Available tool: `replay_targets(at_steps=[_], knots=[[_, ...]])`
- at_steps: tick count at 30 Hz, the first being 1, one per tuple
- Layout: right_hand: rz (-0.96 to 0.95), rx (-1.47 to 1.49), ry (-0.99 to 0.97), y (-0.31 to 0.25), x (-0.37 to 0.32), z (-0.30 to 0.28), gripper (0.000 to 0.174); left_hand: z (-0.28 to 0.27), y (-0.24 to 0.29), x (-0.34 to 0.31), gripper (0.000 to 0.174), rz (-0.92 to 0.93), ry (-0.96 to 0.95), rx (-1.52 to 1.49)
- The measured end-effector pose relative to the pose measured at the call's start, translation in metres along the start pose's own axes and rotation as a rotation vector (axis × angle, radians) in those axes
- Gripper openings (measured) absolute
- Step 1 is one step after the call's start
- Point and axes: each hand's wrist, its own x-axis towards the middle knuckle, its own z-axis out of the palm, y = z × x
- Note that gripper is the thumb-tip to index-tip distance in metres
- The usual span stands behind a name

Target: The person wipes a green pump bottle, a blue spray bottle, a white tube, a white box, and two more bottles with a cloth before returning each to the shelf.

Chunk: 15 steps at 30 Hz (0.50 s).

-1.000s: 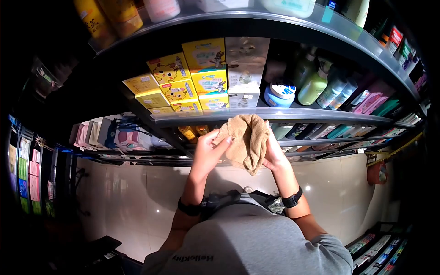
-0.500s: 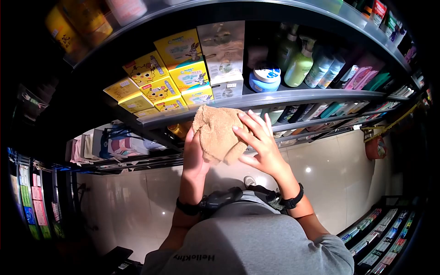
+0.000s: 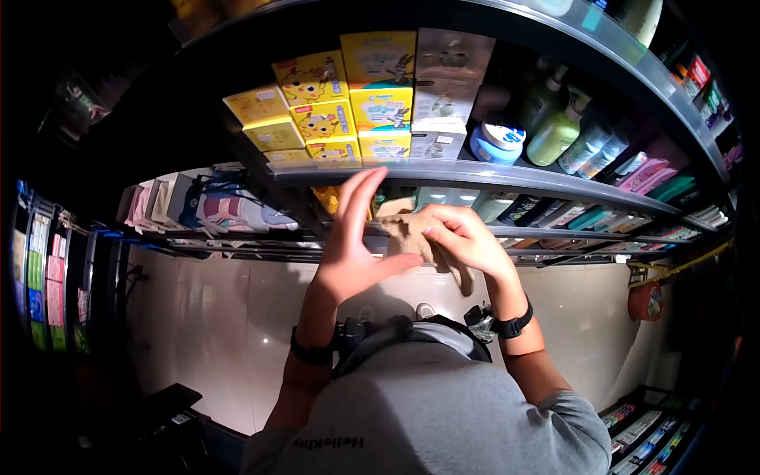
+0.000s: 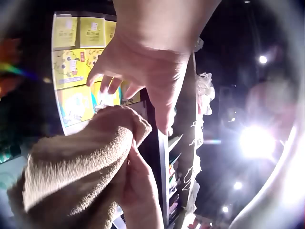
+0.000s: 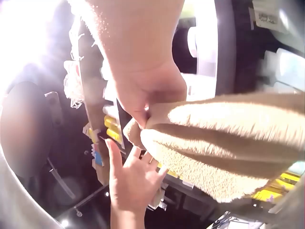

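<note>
A tan terry cloth (image 3: 405,236) hangs in folds from my right hand (image 3: 473,244), whose thumb and fingers pinch it in front of the shelf. My left hand (image 3: 356,241) is spread beside the cloth, fingers pointing up and thumb stretched toward it. In the left wrist view the cloth (image 4: 78,167) bunches below the spread left hand (image 4: 143,71) and holds nothing between that hand's fingers. From the right wrist, the cloth (image 5: 214,152) fans away from the pinching right hand (image 5: 150,90), with the left hand (image 5: 133,183) lower down.
Yellow boxes (image 3: 321,119) and grey boxes (image 3: 447,87) stand stacked on the shelf ahead. Right of them are a blue jar (image 3: 497,145) and a green pump bottle (image 3: 556,138). The shelf edge (image 3: 475,178) runs just beyond the hands. A red basket (image 3: 645,302) stands on the tiled floor.
The cloth was held up between both hands, then lay spread over the left hand with the right fingers on it. Now the left hand has let go, and the right hand pinches the cloth.
</note>
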Motion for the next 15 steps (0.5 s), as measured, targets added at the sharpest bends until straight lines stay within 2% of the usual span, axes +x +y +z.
replay_targets(at_steps=[1,2,4,5,7,8,10,12,15], knots=[[-0.069,-0.046,-0.036,-0.002,0.006,0.005,0.015,0.003,-0.004,0.001,0.070,0.002,-0.047,0.019],[-0.136,-0.093,-0.071,-0.003,0.010,0.009,0.015,0.007,-0.014,-0.002,0.041,-0.011,-0.043,0.010],[-0.137,-0.095,-0.068,0.002,0.013,0.012,0.016,0.003,-0.020,-0.004,0.019,-0.091,-0.063,-0.066],[-0.106,-0.046,-0.127,0.005,0.013,0.011,0.016,0.003,-0.019,-0.005,0.019,-0.091,-0.063,-0.064],[0.015,0.092,-0.236,0.025,0.011,0.008,0.019,0.002,-0.008,-0.006,0.017,-0.168,0.119,-0.112],[0.017,0.097,-0.234,0.042,0.008,0.005,0.019,-0.001,-0.005,-0.006,0.017,-0.171,0.115,-0.111],[-0.052,-0.105,-0.321,0.066,0.003,-0.003,0.021,-0.014,-0.003,-0.007,0.017,-0.269,0.158,0.012],[-0.080,-0.117,-0.323,0.070,-0.008,-0.007,0.019,-0.022,-0.013,-0.008,0.015,-0.271,0.136,0.117],[0.142,0.099,-0.120,0.070,-0.027,-0.013,0.014,-0.026,-0.023,-0.007,0.014,-0.172,0.243,0.083]])
